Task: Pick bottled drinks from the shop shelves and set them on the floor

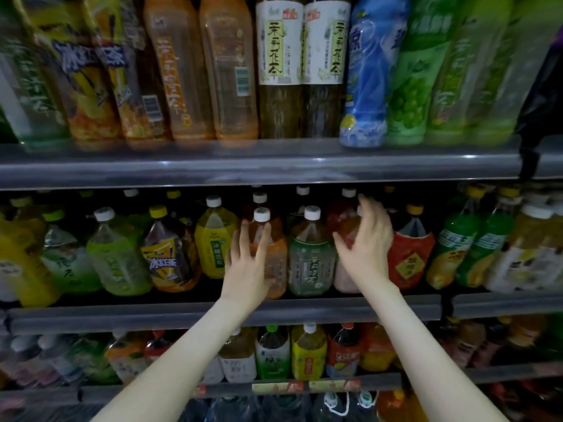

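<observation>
On the middle shelf (122, 315) stands a row of large bottled drinks. An orange bottle (277, 254) with a white cap is at the centre. My left hand (248, 263) lies against its front and left side with the fingers spread. Two places to the right is a red-pink bottle (342, 278). My right hand (368, 242) is cupped over its shoulder, thumb on the left and fingers across the top, which hides its cap. A green-labelled tea bottle (307, 263) stands between the two.
The upper shelf (243, 166) carries tall tea and juice bottles just above my hands. A red-labelled dark bottle (411, 254) stands right of my right hand. More bottles (309, 351) fill the lower shelf. Something black (542, 102) hangs at the upper right. The floor is out of view.
</observation>
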{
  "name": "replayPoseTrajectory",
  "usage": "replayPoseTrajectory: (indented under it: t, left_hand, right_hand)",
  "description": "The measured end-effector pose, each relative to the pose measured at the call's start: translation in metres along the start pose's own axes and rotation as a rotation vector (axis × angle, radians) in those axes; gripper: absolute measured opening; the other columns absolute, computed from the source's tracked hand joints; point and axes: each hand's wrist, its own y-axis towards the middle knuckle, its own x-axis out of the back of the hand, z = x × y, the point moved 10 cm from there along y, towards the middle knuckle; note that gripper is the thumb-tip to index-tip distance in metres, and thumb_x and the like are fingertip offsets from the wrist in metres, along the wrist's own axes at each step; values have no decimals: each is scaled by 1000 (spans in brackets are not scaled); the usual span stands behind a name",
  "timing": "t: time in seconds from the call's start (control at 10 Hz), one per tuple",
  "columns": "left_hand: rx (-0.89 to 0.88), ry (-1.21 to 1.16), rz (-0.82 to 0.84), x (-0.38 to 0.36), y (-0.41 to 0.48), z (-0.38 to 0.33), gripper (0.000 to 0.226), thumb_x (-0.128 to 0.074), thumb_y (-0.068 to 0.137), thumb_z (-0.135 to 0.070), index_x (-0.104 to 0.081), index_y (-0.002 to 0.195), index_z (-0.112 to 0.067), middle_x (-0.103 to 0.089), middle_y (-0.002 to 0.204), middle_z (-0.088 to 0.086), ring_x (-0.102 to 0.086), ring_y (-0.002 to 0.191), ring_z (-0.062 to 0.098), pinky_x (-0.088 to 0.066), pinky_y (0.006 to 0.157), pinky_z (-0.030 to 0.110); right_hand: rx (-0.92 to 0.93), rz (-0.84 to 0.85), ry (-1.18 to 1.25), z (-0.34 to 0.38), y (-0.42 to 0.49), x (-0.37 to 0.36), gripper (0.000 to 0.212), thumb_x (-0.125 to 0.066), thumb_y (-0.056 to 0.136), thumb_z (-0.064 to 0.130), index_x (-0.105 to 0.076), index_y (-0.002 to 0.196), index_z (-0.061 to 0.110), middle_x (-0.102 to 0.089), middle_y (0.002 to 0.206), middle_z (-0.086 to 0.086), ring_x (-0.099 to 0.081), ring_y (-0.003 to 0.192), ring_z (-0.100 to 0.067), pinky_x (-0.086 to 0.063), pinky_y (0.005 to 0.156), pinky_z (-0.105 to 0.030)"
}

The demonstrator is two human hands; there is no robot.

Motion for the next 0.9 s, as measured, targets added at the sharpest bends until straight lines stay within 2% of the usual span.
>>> replayPoseTrajectory:
  t: [0.1,0.2,0.3,0.4,0.5,0.6,0.7,0.8,0.9]
  left_hand:
    - [-16,36,-43,7,3,-17,124,-77,70,-52,17,148,-32,9,158,21,2,145,44,-14,109,67]
    - [-15,79,-58,7,6,-32,124,-86,56,-51,-11,151,-28,-1,156,26,-13,141,51,-20,100,75]
    - [2,130,-77,8,8,-32,118,-93,44,-43,-38,146,-23,-11,152,27,-29,135,53,-31,93,77]
    - [30,164,-49,7,8,-29,109,-94,44,-41,-48,141,-20,-22,151,31,-31,134,53,-34,92,76]
    - [54,172,-27,7,7,-27,103,-91,53,-41,-45,143,-21,-16,153,30,-26,137,51,-29,97,74]
    - [61,145,-15,16,2,-28,89,-82,68,-36,-41,146,-21,-14,155,28,-23,139,49,-29,101,70]
    - [73,84,-6,31,-7,-25,73,-71,80,-33,-42,145,-17,-23,153,27,-30,137,47,-34,103,63]
    - [83,25,69,37,-17,-18,65,-61,88,-28,-36,146,-17,-25,153,22,-32,136,42,-36,105,51]
    - [38,-7,220,36,-25,-14,64,-48,95,-29,-18,151,-21,-11,158,15,-20,142,33,-35,106,41]
  right_hand:
    - [-255,207,90,-47,-7,-17,101,-82,73,28,-20,150,5,-32,150,-22,-28,139,-35,-23,115,-44]
    - [-239,309,-98,-56,-6,-29,102,-80,73,41,-23,148,2,-33,148,-22,-29,137,-36,-20,112,-40]
    - [-246,288,-205,-53,-8,-29,101,-76,73,48,-25,147,3,-35,146,-20,-33,132,-38,-25,105,-45]
    - [-209,271,-271,-49,-11,-29,98,-72,77,51,-26,147,0,-36,146,-21,-34,131,-39,-28,102,-48]
    - [-196,316,-284,-48,-13,-32,100,-66,81,53,-16,150,1,-29,151,-20,-26,139,-34,-24,107,-46]
    - [-208,358,-202,-47,-22,-33,104,-67,84,46,-2,153,3,-15,157,-20,-14,146,-32,-15,115,-45]
    - [-254,443,-165,-44,-29,-29,100,-65,87,38,4,153,5,-5,160,-19,-6,147,-31,-9,118,-46]
    - [-284,412,-149,-33,-37,-17,91,-65,86,27,-6,153,9,-12,157,-17,-14,142,-34,-16,114,-48]
    - [-322,495,-150,-18,-34,-10,71,-62,87,25,-25,146,9,-23,150,-18,-22,135,-35,-23,110,-47]
